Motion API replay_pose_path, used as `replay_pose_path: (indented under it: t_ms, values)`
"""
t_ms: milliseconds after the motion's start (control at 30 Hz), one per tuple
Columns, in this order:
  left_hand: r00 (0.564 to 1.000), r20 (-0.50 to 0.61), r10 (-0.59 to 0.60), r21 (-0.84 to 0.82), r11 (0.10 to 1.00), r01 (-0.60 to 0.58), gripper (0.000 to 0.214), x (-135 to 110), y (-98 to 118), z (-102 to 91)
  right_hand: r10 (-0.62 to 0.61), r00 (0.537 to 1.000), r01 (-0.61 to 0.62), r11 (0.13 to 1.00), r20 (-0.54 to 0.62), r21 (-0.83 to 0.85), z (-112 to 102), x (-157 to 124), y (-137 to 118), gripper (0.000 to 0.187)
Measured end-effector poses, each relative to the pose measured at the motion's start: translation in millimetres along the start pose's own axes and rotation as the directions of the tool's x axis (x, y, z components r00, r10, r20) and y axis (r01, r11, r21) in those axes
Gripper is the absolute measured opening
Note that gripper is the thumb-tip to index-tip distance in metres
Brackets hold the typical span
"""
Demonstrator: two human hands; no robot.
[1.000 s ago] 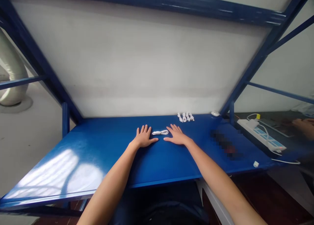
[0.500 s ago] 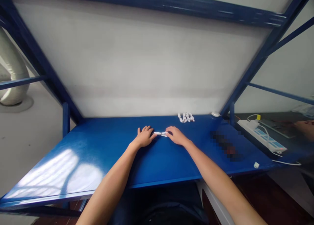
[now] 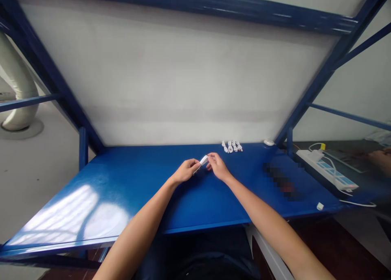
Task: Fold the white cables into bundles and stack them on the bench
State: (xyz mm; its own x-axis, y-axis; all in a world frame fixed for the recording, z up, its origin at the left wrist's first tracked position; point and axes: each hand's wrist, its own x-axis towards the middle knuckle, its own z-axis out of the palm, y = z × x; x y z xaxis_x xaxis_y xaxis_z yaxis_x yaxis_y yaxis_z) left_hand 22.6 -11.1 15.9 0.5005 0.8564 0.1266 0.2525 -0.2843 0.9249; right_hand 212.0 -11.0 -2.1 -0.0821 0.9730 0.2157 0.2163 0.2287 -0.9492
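Observation:
A small bundle of white cable [image 3: 203,160] is held tilted between my two hands, over the middle of the blue table [image 3: 140,166]. My left hand [image 3: 185,170] pinches its lower left end between thumb and fingers. At the upper right end, the fingers of my right hand [image 3: 217,166] close on the bundle. Fingertips cover both ends of it. Several similar white cable bundles [image 3: 232,146] lie in a row beyond my right hand, near the table's back edge.
A white rounded object [image 3: 269,142] sits at the back right corner. To the right are a white power strip [image 3: 328,170] with plugs, a small white cube-like piece [image 3: 319,206] and a pixelated dark patch [image 3: 281,182]. Another person's hand [image 3: 380,160] shows at the far right. Blue frame posts [image 3: 305,95] flank the table.
The cable bundle has gone from lying level near the table to tilted, its right end higher. My left fingers, spread before, have closed on it.

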Motion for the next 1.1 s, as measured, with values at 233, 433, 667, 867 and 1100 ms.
replay_pose_path:
  t_ms: [233, 433, 667, 867, 1100]
  values:
    - [0.989, -0.133, 0.066, 0.025, 0.998, -0.063, 0.037, 2, -4, 8.0, 0.173, 0.956, -0.24, 0.926, 0.239, 0.29, 10, -1, 4, 0.03]
    - [0.991, -0.092, 0.097, 0.061, 0.994, -0.092, 0.034, 1, -5, 9.4, 0.169, 0.96, -0.225, 0.939, 0.222, 0.259, 10, -1, 5, 0.02]
    - [0.97, -0.152, 0.187, 0.242, 0.959, -0.147, 0.026, 1, -8, 9.7, 0.221, 0.939, -0.3, 0.903, 0.265, 0.309, 8, -3, -1, 0.019]
    - [0.984, -0.137, 0.117, 0.208, 0.974, -0.086, 0.029, 0, -5, 9.8, 0.119, 0.974, -0.147, 0.98, 0.193, 0.136, 11, -3, 2, 0.02]
    - [0.984, -0.127, -0.124, -0.083, 0.99, 0.114, 0.028, 3, 1, 15.0, -0.339, 0.938, 0.344, 0.874, 0.074, -0.343, 11, -11, -5, 0.013]
